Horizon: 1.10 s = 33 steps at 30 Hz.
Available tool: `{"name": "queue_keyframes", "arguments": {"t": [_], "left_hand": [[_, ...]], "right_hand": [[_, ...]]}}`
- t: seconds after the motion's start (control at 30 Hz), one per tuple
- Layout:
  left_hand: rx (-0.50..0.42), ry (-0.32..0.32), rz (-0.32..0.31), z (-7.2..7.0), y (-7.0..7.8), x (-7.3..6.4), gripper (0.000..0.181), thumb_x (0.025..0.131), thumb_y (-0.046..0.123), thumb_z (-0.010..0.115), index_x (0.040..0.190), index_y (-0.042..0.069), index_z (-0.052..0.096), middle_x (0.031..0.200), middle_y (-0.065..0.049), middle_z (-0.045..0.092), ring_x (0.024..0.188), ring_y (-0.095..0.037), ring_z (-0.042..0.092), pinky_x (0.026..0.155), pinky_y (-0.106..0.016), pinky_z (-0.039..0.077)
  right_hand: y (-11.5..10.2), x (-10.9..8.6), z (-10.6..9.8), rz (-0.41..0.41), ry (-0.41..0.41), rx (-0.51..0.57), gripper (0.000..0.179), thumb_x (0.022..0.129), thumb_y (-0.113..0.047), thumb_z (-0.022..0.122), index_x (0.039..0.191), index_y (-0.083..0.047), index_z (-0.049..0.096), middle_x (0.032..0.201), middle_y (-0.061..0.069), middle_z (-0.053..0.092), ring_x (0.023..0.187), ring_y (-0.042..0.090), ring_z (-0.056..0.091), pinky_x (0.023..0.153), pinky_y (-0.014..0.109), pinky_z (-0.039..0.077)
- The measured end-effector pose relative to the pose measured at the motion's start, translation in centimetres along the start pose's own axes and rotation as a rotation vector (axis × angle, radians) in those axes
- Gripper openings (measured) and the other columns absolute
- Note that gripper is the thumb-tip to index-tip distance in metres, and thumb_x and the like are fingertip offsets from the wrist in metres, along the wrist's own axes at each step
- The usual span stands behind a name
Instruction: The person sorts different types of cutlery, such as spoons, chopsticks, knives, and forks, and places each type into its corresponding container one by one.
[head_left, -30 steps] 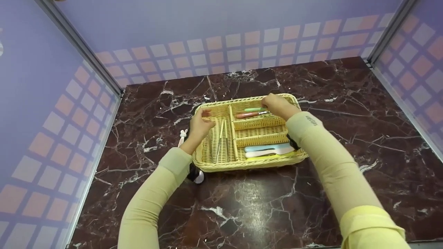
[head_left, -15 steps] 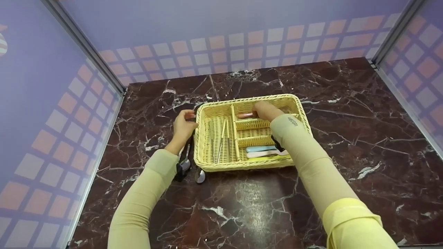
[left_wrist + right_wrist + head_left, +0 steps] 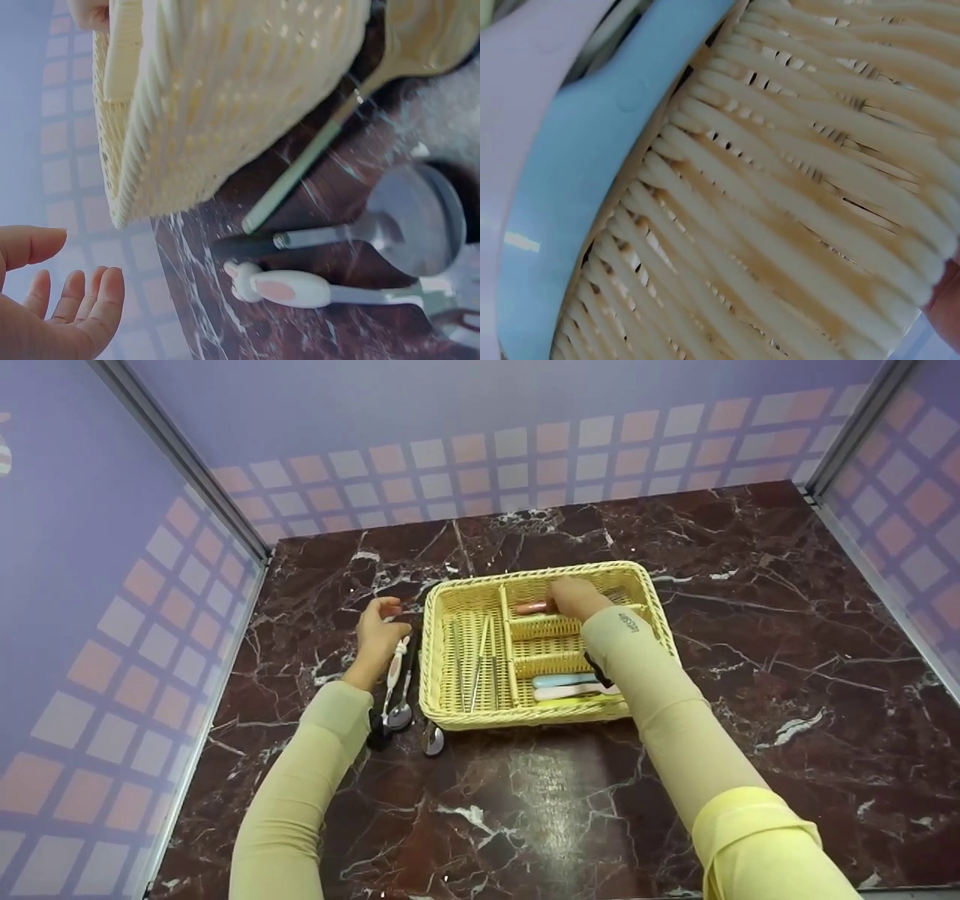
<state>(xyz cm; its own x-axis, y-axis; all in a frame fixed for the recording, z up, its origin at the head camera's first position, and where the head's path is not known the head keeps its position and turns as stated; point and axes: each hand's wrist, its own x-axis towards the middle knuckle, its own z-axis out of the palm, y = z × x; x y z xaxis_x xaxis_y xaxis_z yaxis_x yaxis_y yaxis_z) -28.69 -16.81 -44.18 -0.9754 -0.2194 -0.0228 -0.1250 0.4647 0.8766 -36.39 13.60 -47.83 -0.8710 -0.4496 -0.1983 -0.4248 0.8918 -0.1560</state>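
Observation:
In the head view my left hand (image 3: 380, 634) hovers with parted, bent fingers left of the yellow wicker basket (image 3: 429, 660). In the left wrist view its thumb and fingers are apart and hold nothing. By it on the marble lie a black-handled spoon (image 3: 416, 221), a rabbit-handled white utensil (image 3: 292, 289) and a green-handled spoon (image 3: 296, 176). My right hand (image 3: 574, 598) reaches down into the basket's back right compartment, at a red-handled utensil (image 3: 531, 607). Its fingertips are hidden, and I cannot tell whether they grip it.
Chopsticks (image 3: 480, 660) lie in the basket's left compartment. A light blue handle (image 3: 562, 681) and a pale pink handle (image 3: 562, 691) rest in the front right one. Wicker dividers (image 3: 507, 660) separate the compartments. Tiled-pattern panels (image 3: 510, 450) enclose the marble tabletop (image 3: 750, 675).
My left hand has moved left, out from over the basket, uncovering the utensils beside it. My right hand has shifted left and down into the back compartment, and the green handle there is now hidden.

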Motion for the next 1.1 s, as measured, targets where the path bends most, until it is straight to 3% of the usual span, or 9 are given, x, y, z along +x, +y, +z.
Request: {"name": "queue_keyframes", "arguments": {"t": [0.13,0.37,0.47,0.63,0.67,0.77,0.9,1.03,1.1], "left_hand": [[0.023,0.011,-0.017,-0.5,-0.5,0.1,0.047,0.072,-0.008,0.057,0.118,-0.001,0.052,0.116,-0.019,0.057,0.107,-0.029,0.052,0.088,-0.033,0.04],[0.003,0.007,-0.052,-1.2,-1.3,0.1,0.045,0.074,-0.008,0.057,0.118,-0.003,0.052,0.111,-0.018,0.057,0.085,-0.019,0.054,0.061,-0.016,0.043],[0.014,-0.012,-0.071,-1.3,-1.7,-0.1,0.045,0.074,-0.008,0.058,0.118,-0.004,0.051,0.109,-0.019,0.057,0.083,-0.017,0.053,0.061,-0.017,0.042],[0.105,-0.052,-0.094,-1.7,-3.2,0.0,0.043,0.072,-0.005,0.062,0.114,-0.002,0.054,0.11,-0.019,0.059,0.099,-0.027,0.055,0.081,-0.031,0.045],[0.101,-0.062,-0.06,-1.7,-4.9,0.8,0.041,0.07,-0.003,0.065,0.11,0.002,0.057,0.104,-0.015,0.062,0.095,-0.025,0.056,0.08,-0.03,0.044],[0.22,-0.124,-0.082,-1.3,-8.7,2.9,0.045,0.068,0.003,0.069,0.111,0.006,0.058,0.104,-0.012,0.062,0.099,-0.026,0.054,0.088,-0.034,0.041],[0.399,-0.153,-0.075,0.5,-16.6,7.7,0.055,0.067,0.01,0.072,0.118,0.006,0.054,0.109,-0.013,0.059,0.102,-0.029,0.051,0.088,-0.038,0.041],[0.474,-0.103,-0.026,3.0,-26.5,14.3,0.059,0.063,0.018,0.074,0.117,0.008,0.054,0.107,-0.012,0.059,0.097,-0.028,0.053,0.079,-0.039,0.045],[0.491,-0.104,-0.05,4.0,-30.4,17.6,0.062,0.063,0.024,0.075,0.119,0.011,0.053,0.111,-0.011,0.058,0.101,-0.03,0.052,0.083,-0.045,0.043]], "right_hand": [[0.0,0.0,0.1,0.031,0.02,0.015,0.008,0.081,-0.008,0.064,0.085,-0.004,0.069,0.094,0.015,0.067,0.087,0.032,0.06,0.075,0.045,0.049],[-0.1,-1.4,-1.7,0.078,0.096,0.174,0.022,0.081,0.001,0.055,0.099,-0.002,0.068,0.104,0.018,0.064,0.099,0.035,0.058,0.082,0.046,0.048],[0.0,-2.7,-3.4,0.038,0.175,0.348,0.025,0.081,0.002,0.054,0.103,0.004,0.065,0.101,0.022,0.064,0.091,0.034,0.061,0.079,0.041,0.05],[0.0,-6.2,-6.1,0.016,0.207,0.747,0.028,0.085,-0.001,0.053,0.111,0.008,0.058,0.093,0.023,0.064,0.068,0.019,0.062,0.065,0.028,0.053],[0.1,-7.1,-6.5,0.012,0.203,0.815,0.028,0.086,-0.002,0.053,0.112,0.007,0.057,0.092,0.021,0.064,0.068,0.016,0.062,0.066,0.026,0.053],[0.2,-10.2,-7.0,-0.003,0.18,0.954,0.029,0.088,-0.005,0.055,0.115,0.006,0.054,0.09,0.013,0.065,0.071,0.013,0.063,0.069,0.025,0.053],[0.8,-13.9,-6.4,-0.054,0.122,1.001,0.033,0.089,-0.008,0.056,0.118,0.007,0.051,0.092,0.011,0.065,0.076,0.013,0.063,0.073,0.026,0.053],[1.6,-16.2,-5.2,-0.095,0.068,0.991,0.035,0.09,-0.01,0.055,0.119,0.008,0.05,0.094,0.014,0.064,0.078,0.012,0.063,0.075,0.028,0.053],[2.1,-16.9,-4.7,-0.092,0.059,0.979,0.034,0.091,-0.009,0.054,0.119,0.009,0.05,0.092,0.011,0.065,0.077,0.012,0.064,0.075,0.028,0.053]]}}
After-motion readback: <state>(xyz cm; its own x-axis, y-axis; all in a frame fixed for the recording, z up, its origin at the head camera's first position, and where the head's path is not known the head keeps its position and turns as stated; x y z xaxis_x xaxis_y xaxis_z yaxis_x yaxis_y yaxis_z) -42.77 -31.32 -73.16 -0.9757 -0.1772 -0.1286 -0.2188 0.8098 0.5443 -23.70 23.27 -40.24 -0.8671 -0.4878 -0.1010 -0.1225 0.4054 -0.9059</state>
